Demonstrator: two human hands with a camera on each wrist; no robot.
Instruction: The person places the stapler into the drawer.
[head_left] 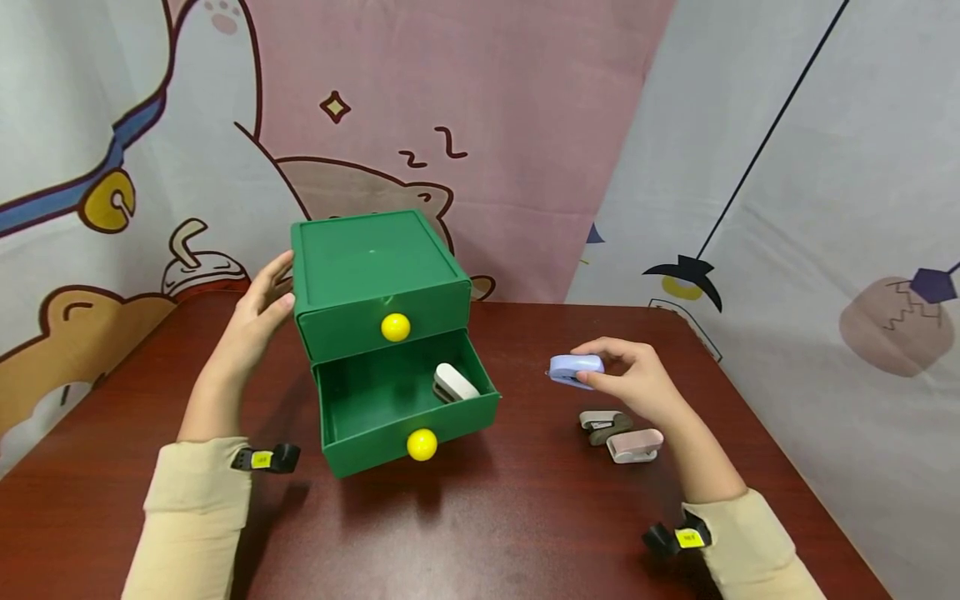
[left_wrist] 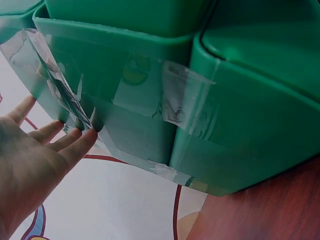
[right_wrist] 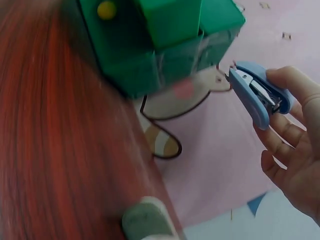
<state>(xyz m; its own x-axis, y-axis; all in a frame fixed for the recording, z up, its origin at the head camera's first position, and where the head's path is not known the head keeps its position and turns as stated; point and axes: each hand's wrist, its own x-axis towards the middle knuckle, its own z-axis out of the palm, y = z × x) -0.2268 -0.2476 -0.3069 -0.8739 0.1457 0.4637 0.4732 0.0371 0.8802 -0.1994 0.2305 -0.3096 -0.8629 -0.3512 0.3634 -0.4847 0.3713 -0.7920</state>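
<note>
- Blue stapler points crosswise, its long axis running toward the green drawer unit.
- It shows metal inside.
- Right hand: fingers pinch it.
- Left hand: fingers spread.

The head view looks forward and down across the table toward the curtain, far enough back for both sleeves. The left wrist view faces a side of the box from very near. The right wrist view (rolled steeply) shows that box farther off and shares the stapler with the head view.
</note>
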